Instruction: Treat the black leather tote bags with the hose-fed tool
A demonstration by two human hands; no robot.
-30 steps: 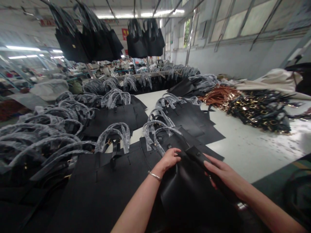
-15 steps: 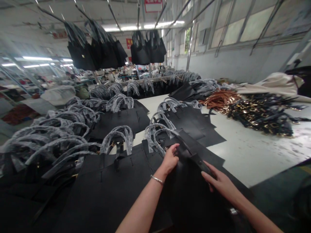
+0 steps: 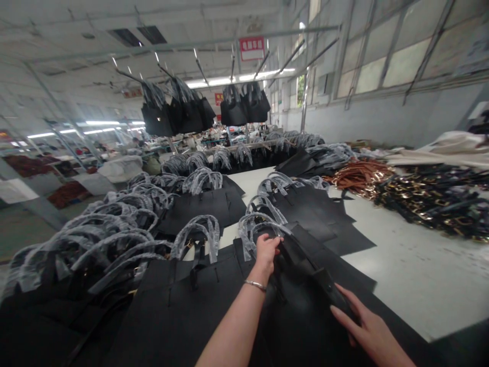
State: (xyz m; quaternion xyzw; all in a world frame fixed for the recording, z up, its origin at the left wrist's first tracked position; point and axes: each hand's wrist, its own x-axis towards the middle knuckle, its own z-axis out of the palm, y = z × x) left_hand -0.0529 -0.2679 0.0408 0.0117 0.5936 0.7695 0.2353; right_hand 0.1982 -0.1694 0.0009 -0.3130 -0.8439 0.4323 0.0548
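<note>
A black handbag [image 3: 301, 300] lies right in front of me, its twin handles [image 3: 263, 224] wrapped in clear plastic. My left hand [image 3: 267, 252], with a silver bracelet at the wrist, has its fingers closed at the bag's top edge by the foot of a handle. Thumb and fingers of my right hand [image 3: 361, 318] are closed round the bag's dark right-hand top corner, which is lifted and tilted towards me. What lies under the fingers is partly hidden. Another black handbag [image 3: 183, 300] rests flat to the left of my left forearm.
More black bags [image 3: 309, 206] are stacked further along the pale table [image 3: 405, 275]. Many wrapped handles [image 3: 118, 224] crowd the left side. At the right lie brown straps [image 3: 359, 176] and a heap of black straps with gold clasps [image 3: 431, 199]. Bags [image 3: 244, 104] hang overhead.
The view has tilted up and turned left, so everything sits lower and further right. Both hands keep their hold on the bag, the right one slightly lower.
</note>
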